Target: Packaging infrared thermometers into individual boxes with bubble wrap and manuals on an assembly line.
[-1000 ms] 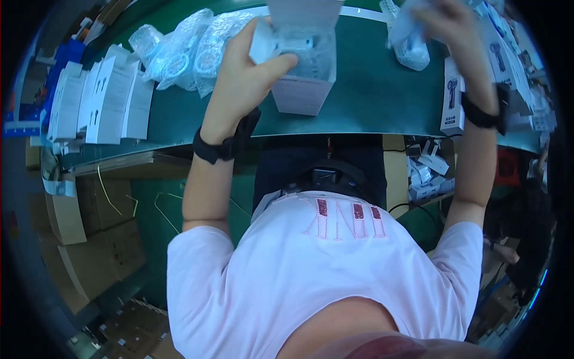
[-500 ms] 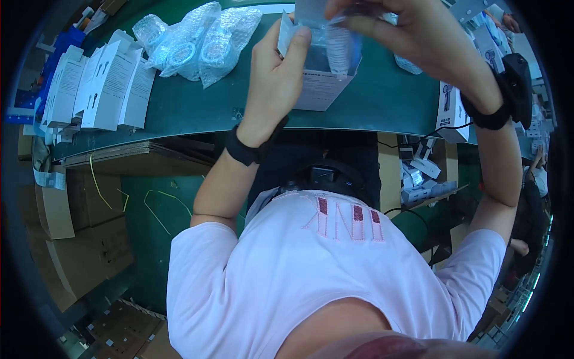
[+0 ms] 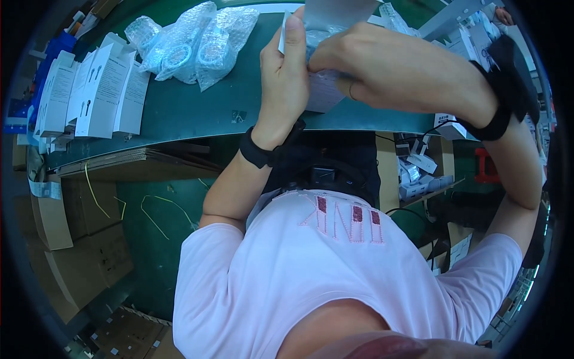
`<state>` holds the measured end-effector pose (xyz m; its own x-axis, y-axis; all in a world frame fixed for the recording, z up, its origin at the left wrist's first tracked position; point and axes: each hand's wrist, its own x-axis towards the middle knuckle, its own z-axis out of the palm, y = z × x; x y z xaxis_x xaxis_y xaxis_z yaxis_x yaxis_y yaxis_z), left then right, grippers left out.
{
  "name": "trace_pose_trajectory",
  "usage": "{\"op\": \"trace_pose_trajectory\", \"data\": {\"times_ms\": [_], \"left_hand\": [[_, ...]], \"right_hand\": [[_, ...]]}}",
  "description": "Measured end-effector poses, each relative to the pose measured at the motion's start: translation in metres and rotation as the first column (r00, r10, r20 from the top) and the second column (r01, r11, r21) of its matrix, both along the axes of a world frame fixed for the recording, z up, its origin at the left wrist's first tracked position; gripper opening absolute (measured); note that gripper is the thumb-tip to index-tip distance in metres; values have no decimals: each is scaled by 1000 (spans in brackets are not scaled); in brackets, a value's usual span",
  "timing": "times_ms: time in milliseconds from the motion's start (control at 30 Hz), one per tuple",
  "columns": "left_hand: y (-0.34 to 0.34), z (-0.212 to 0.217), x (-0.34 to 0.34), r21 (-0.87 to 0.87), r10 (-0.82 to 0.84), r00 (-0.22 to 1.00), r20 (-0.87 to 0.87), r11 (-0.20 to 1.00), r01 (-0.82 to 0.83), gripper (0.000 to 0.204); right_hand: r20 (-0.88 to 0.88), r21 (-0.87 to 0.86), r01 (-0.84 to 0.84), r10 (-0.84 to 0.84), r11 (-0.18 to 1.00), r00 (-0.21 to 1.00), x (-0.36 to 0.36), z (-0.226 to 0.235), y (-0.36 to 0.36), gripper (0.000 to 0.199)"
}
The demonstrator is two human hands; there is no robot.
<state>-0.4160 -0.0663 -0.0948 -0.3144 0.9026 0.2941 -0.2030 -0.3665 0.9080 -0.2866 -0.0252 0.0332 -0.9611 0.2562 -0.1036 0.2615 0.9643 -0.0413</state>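
An open white carton (image 3: 324, 97) stands on the green table in front of me, its pale flap (image 3: 344, 13) raised at the far side. My left hand (image 3: 286, 84) grips the carton's left side, thumb along the upright edge. Clear bubble wrap (image 3: 317, 38) shows inside the opening. My right hand (image 3: 359, 66) reaches across the carton from the right, fingers curled down at its mouth. Whatever those fingers hold is hidden behind the hand.
Several white cartons (image 3: 98, 90) stand at the table's left. Beside them lie bubble-wrapped items (image 3: 194, 48). Another white box (image 3: 449, 125) sits near the right front edge, with a black cable by it. Below the table is an open cardboard box (image 3: 443, 161) of white parts.
My right hand has come down and left, from holding a clear ribbed plastic piece over the carton to its opening. That piece is now out of sight. My left hand stays on the carton.
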Motion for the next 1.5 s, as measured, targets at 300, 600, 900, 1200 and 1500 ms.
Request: {"op": "trace_pose_trajectory", "data": {"times_ms": [300, 600, 900, 1200, 1500], "left_hand": [[2, -10, -9, 160, -76, 989, -129, 982, 96, 62], [0, -28, -8, 305, 159, 930, -332, 951, -53, 87], [-1, 0, -35, 211, 41, 648, -760, 960, 187, 63], [3, -9, -39, 34, -354, 881, -312, 923, 383, 77], [5, -8, -45, 20, -327, 795, -511, 920, 391, 75]], "right_hand": [[-97, -107, 37, -47, 994, 994, -16, 11, 34, 11], [97, 7, -455, 452, 891, 887, 8, 48, 39, 23], [-351, -915, -120, -616, 385, 705, 47, -97, 64, 57], [-695, -489, -119, -304, 864, 652, 56, -87, 46, 47], [-642, -117, -111, 10, 987, 767, 67, -86, 37, 38]]}}
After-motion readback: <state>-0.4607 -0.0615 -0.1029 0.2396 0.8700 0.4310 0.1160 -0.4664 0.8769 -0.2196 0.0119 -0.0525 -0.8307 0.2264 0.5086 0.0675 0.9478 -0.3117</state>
